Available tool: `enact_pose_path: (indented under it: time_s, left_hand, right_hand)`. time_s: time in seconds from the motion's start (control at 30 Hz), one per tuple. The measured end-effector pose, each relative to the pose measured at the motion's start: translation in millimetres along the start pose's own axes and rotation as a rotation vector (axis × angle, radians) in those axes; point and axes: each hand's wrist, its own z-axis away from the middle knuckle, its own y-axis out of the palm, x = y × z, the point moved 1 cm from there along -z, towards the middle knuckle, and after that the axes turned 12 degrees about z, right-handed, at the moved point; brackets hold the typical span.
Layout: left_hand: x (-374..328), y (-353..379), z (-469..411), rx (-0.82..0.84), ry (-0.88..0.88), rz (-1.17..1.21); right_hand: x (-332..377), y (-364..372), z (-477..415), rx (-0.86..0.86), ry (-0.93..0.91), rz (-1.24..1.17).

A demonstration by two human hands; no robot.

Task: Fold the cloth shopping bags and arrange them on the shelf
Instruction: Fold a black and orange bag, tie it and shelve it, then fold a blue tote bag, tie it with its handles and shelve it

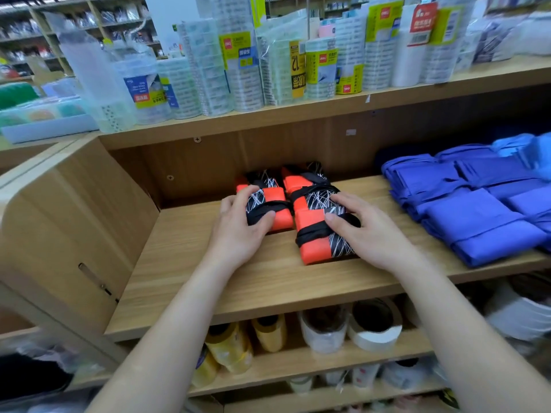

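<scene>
Several folded orange-and-black cloth bags tied with black straps lie on the wooden shelf (185, 278). My left hand (238, 231) grips the front left bundle (275, 208), fingers curled over its left side and thumb on its top. My right hand (366, 231) rests on the front right bundle (316, 248), fingers laid over its top and thumb on the black strap. Two more bundles (293, 177) sit behind these, partly hidden. A stack of folded blue cloth bags (477, 213) fills the shelf's right side.
The shelf above holds packs of clear tape rolls (238, 73). The shelf below carries yellow tape rolls (232, 347) and white tape rolls (374, 326). A wooden side panel (74, 228) closes the compartment on the left.
</scene>
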Motion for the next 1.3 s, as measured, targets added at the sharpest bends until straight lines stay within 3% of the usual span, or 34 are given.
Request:
enact_pose_path:
  time_s: [0.2,0.33,0.43,0.57,0.7,1.03,1.13,1.3]
  left_hand:
    - [-6.9,1.2,16.9,-0.007,0.009,-0.206]
    - [-28.2,2.3,33.9,-0.083,0.198,-0.136]
    - [-48.8,11.9,51.8,-0.073,0.344,-0.047]
    - [-71.0,32.6,87.5,0.038,0.484,0.065]
    - [-89.4,69.7,125.2,0.209,0.555,0.072]
    - [-130.1,251.1,209.6,0.597,0.471,-0.100]
    - [-136.7,324.5,235.8,0.735,0.402,-0.150]
    - [-151.4,443.6,274.4,0.948,0.300,-0.189]
  right_hand:
    - [6.9,-3.2,9.1,-0.032,-0.019,-0.019]
    - [8.4,-13.4,36.7,-0.236,-0.039,-0.002]
    - [-1.2,-25.8,71.7,-0.284,-0.034,-0.010]
    - [-31.3,-50.4,131.0,-0.268,-0.033,0.054]
    - [-86.3,-82.7,193.7,-0.217,0.043,0.294]
    - [-270.8,-173.8,378.2,0.059,0.520,0.603]
    - [-326.9,-195.6,445.6,0.079,0.709,0.558]
    - [-394.8,-215.4,549.6,-0.054,1.052,0.336]
